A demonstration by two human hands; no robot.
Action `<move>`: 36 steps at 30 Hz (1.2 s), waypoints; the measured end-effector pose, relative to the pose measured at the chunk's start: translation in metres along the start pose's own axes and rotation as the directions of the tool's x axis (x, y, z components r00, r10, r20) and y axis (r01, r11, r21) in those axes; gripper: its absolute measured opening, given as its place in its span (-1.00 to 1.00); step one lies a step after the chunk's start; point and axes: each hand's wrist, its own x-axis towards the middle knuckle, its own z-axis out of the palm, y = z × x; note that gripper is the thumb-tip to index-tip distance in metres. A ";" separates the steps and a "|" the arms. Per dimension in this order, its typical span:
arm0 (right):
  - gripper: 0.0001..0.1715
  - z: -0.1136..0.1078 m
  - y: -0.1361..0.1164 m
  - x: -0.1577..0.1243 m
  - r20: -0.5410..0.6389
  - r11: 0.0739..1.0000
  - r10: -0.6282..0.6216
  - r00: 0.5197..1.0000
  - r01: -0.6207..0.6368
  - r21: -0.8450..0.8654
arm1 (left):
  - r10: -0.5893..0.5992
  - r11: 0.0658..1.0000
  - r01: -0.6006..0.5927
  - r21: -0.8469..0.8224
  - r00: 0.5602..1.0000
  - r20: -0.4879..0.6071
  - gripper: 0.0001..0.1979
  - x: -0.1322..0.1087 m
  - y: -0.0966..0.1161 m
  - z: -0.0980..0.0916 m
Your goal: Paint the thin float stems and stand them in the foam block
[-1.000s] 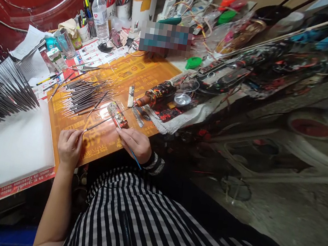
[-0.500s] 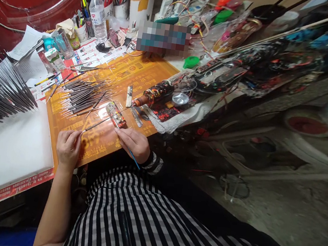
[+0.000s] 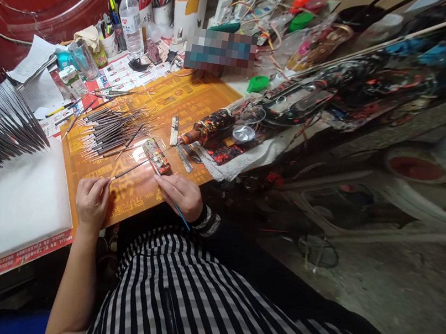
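Observation:
My left hand (image 3: 92, 202) grips a thin dark-handled brush (image 3: 130, 169) that points up and to the right across an orange printed mat (image 3: 156, 93). My right hand (image 3: 179, 194) holds a slim blue-handled brush (image 3: 181, 216), its blue end sticking out below my fingers. The right fingertips lie close to a paint-spattered block (image 3: 156, 157) on the mat. Beyond both hands is a heap of fine brushes (image 3: 113, 131). The tip of the blue-handled brush is hidden by my right hand.
Several rows of brushes (image 3: 1, 134) fan out above a white board (image 3: 8, 202) at left. A paint-covered roll (image 3: 208, 125), a small metal dish (image 3: 243, 134) and a stained towel (image 3: 232, 163) lie to the right. Bottles, brush pots and cables crowd the back.
The whole scene has drifted slightly left in view. Both hands keep their hold on the same brushes, with no clear change in grip.

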 end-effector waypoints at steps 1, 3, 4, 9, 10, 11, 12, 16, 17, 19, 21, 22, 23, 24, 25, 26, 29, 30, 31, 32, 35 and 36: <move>-0.33 0.000 0.000 -0.001 0.005 1.000 0.003 1.000 -0.003 0.006 | 0.006 1.000 -0.006 -0.001 1.000 -0.002 -0.87 0.000 0.000 0.000; -0.37 0.001 0.001 -0.002 0.013 1.000 0.014 1.000 -0.014 0.019 | 0.008 1.000 -0.008 0.002 1.000 0.003 -0.88 0.000 0.000 0.000; -0.39 0.001 0.001 -0.003 0.015 0.999 0.020 1.000 -0.020 0.025 | 0.005 1.000 -0.005 0.003 1.000 0.007 -0.88 0.000 0.000 0.000; -0.37 0.000 0.000 -0.001 0.019 0.999 0.012 1.000 -0.012 0.031 | -0.002 1.000 0.002 0.002 1.000 0.012 -0.88 0.000 0.001 0.000; -0.36 0.000 0.000 -0.001 0.025 0.999 0.011 1.000 -0.012 0.030 | -0.001 1.000 0.001 0.000 1.000 0.011 -0.88 0.000 0.001 0.000; -0.35 -0.001 -0.001 -0.001 0.031 0.999 0.011 0.999 -0.012 0.029 | 0.000 1.000 0.000 -0.001 1.000 0.009 -0.88 0.000 0.001 0.000; -0.35 -0.001 -0.001 0.000 0.034 1.000 0.011 0.999 -0.012 0.028 | 0.003 1.000 -0.003 -0.003 1.000 0.006 -0.87 0.000 0.001 0.000; -0.30 -0.001 -0.001 0.000 0.028 1.000 0.005 1.000 -0.005 0.026 | 0.030 1.000 -0.030 -0.005 1.000 -0.009 -0.87 0.000 0.000 0.000; -0.30 -0.001 -0.001 -0.001 0.029 1.000 0.005 1.000 -0.005 0.027 | 0.035 0.999 -0.035 -0.003 0.999 -0.011 -0.87 0.000 0.000 0.000; -0.30 -0.001 0.000 -0.001 0.036 1.000 0.007 0.999 -0.008 0.027 | 0.037 0.999 -0.037 0.000 0.999 -0.010 -0.87 0.000 0.000 0.000; -0.31 0.000 0.000 -0.002 0.042 1.000 0.009 0.999 -0.010 0.025 | 0.036 0.999 -0.036 0.001 0.999 -0.008 -0.87 0.000 0.000 0.000; -0.31 0.000 0.000 -0.003 0.043 1.000 0.011 0.999 -0.012 0.024 | 0.035 0.999 -0.035 0.001 0.999 -0.008 -0.87 0.000 0.000 0.000; -0.31 0.001 0.000 -0.003 0.043 1.000 0.013 0.999 -0.014 0.021 | 0.033 0.999 -0.033 0.001 0.999 -0.007 -0.87 0.000 0.000 0.000; -0.32 0.002 0.001 -0.004 0.042 1.000 0.015 0.999 -0.016 0.018 | 0.029 1.000 -0.029 0.000 1.000 -0.005 -0.87 0.000 0.000 0.000; -0.32 0.002 0.001 -0.004 0.042 1.000 0.018 0.999 -0.019 0.014 | 0.023 1.000 -0.023 -0.001 1.000 -0.002 -0.87 0.000 0.000 0.000; -0.32 0.003 0.002 -0.004 0.039 1.000 0.020 0.999 -0.020 0.010 | 0.017 1.000 -0.017 -0.002 1.000 0.002 -0.87 0.000 0.000 0.000; -0.33 0.002 0.002 -0.004 0.021 1.000 0.011 1.000 -0.012 0.011 | 0.010 1.000 -0.010 -0.005 1.000 0.007 -0.87 -0.001 0.000 0.000; -0.34 0.001 0.002 -0.004 0.012 1.000 0.004 1.000 -0.004 0.018 | 0.011 1.000 -0.011 -0.005 1.000 0.007 -0.87 -0.001 -0.001 0.000; -0.34 0.000 0.000 -0.003 0.003 1.000 -0.002 1.000 0.002 0.028 | 0.013 1.000 -0.013 -0.005 1.000 0.008 -0.87 -0.001 -0.001 0.000; -0.35 -0.001 -0.002 -0.002 -0.002 0.999 -0.005 1.000 0.005 0.041 | 0.013 1.000 -0.013 -0.005 1.000 0.008 -0.87 -0.002 -0.001 0.001; -0.37 -0.001 -0.016 0.001 0.015 0.995 -0.001 1.000 0.000 0.099 | 0.008 1.000 -0.008 -0.003 1.000 0.011 -0.86 -0.003 -0.002 0.002; -0.37 0.001 -0.021 0.003 0.031 0.992 -0.005 1.000 0.001 0.126 | 0.004 1.000 -0.004 -0.003 1.000 0.010 -0.86 -0.003 -0.002 0.002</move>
